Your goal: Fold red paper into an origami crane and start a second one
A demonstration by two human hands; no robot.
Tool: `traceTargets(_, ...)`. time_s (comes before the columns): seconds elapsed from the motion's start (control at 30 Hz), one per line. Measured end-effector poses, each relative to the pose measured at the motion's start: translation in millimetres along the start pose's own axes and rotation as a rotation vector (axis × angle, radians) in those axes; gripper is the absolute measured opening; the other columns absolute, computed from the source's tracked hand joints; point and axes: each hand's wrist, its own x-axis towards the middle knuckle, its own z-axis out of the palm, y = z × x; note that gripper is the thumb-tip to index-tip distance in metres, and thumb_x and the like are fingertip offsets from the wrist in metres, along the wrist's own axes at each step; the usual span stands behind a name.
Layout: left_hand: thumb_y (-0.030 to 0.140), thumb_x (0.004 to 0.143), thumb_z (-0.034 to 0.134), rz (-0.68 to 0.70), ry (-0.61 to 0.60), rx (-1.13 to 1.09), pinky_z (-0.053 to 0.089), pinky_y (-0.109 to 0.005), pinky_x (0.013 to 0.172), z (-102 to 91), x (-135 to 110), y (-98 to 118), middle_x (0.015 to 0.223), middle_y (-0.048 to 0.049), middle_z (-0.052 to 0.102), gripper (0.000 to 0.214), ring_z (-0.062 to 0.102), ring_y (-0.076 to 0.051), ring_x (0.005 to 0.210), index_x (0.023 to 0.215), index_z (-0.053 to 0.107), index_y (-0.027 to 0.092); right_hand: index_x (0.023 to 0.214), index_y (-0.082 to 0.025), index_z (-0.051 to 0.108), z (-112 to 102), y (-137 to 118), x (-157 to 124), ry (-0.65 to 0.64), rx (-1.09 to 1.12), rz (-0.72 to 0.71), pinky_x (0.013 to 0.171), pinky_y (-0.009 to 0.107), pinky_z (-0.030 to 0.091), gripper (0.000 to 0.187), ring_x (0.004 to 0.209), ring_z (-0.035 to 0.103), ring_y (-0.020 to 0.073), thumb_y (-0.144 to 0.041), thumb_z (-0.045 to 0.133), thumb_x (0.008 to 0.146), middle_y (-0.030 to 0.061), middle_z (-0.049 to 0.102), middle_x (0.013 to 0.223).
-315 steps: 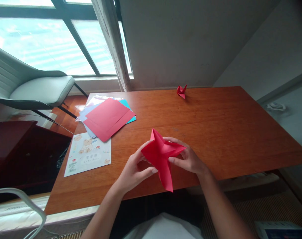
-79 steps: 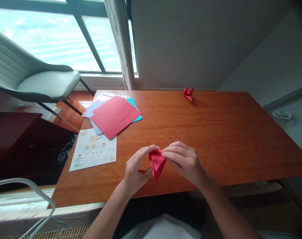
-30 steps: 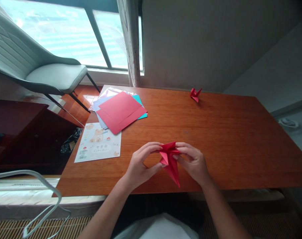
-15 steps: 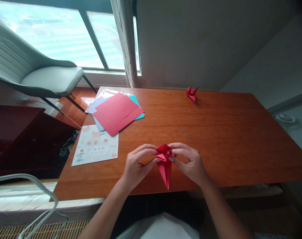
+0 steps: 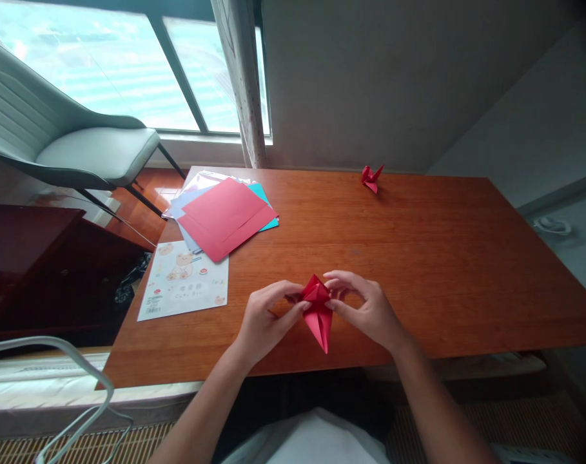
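Observation:
A folded piece of red origami paper point(image 5: 318, 316) is held above the near edge of the table, its long point aimed toward me. My left hand point(image 5: 268, 317) pinches its left side between thumb and fingers. On the other side, my right hand point(image 5: 365, 308) has its thumb against the paper's right edge, with the index finger curled near the top corner. A finished red origami crane point(image 5: 371, 179) stands by itself at the far side of the table.
The wooden table point(image 5: 418, 258) spans the view. At its left lie stacked red, blue and lilac paper sheets point(image 5: 227, 216) and a white sheet with bear drawings point(image 5: 184, 283). A pale chair point(image 5: 94, 151) stands beyond, by the window. A white cable point(image 5: 80, 367) loops at lower left.
The upper part of the red paper has flattened into a diamond shape, and its lower point looks shorter. My right fingers have shifted at the top corner; my left hand keeps its pinch.

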Motion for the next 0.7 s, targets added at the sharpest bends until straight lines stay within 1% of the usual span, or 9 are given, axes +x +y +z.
traceTargets(0.13,0.025,0.090,0.069,0.000,-0.017,0.011,0.053,-0.024,0.067,-0.7,1.9,2.2,0.080,-0.0018,0.073,0.005,0.067,-0.014,0.069,0.090,0.071,0.020,0.105,-0.023,0.073,-5.8,-5.8,4.7,-0.063,-0.095,-0.030,0.075,0.032,0.057,0.019,0.078,0.069,0.0183,-0.034,0.071,0.089,0.0035,0.075,0.091)
traceTargets(0.3,0.023,0.091,0.066,-0.021,-0.057,-0.006,0.052,-0.023,0.069,-0.2,1.7,2.9,0.081,-0.0015,0.073,0.006,0.066,-0.013,0.071,0.091,0.071,0.020,0.100,-0.023,0.072,-6.2,-8.0,6.4,-0.081,-0.118,-0.032,0.075,0.031,0.055,0.014,0.079,0.069,0.0183,-0.033,0.069,0.090,0.0029,0.075,0.090)
traceTargets(0.43,0.023,0.092,0.064,-0.054,-0.104,-0.053,0.053,-0.025,0.072,0.3,2.5,4.7,0.086,-0.0032,0.073,0.009,0.067,-0.015,0.075,0.097,0.071,0.020,0.099,-0.023,0.072,-3.5,-5.3,5.1,-0.081,-0.134,-0.034,0.072,0.030,0.054,0.011,0.078,0.068,0.0175,-0.030,0.069,0.090,0.0025,0.075,0.090)
traceTargets(0.57,0.026,0.092,0.065,-0.093,-0.113,-0.092,0.054,-0.025,0.071,0.3,2.6,5.4,0.087,-0.0049,0.074,0.011,0.067,-0.015,0.075,0.098,0.071,0.018,0.098,-0.024,0.071,-2.2,-3.0,4.3,-0.081,-0.179,-0.047,0.073,0.030,0.055,0.011,0.078,0.068,0.0179,-0.031,0.069,0.091,0.0027,0.075,0.091)
traceTargets(0.7,0.029,0.093,0.065,-0.160,-0.127,-0.221,0.058,-0.027,0.073,1.4,1.0,5.4,0.095,-0.0075,0.074,0.019,0.069,-0.017,0.081,0.108,0.068,0.018,0.103,-0.024,0.070,-1.3,-3.3,4.5,-0.076,-0.142,-0.031,0.073,0.031,0.055,0.015,0.080,0.068,0.0186,-0.033,0.069,0.091,0.0034,0.074,0.094)
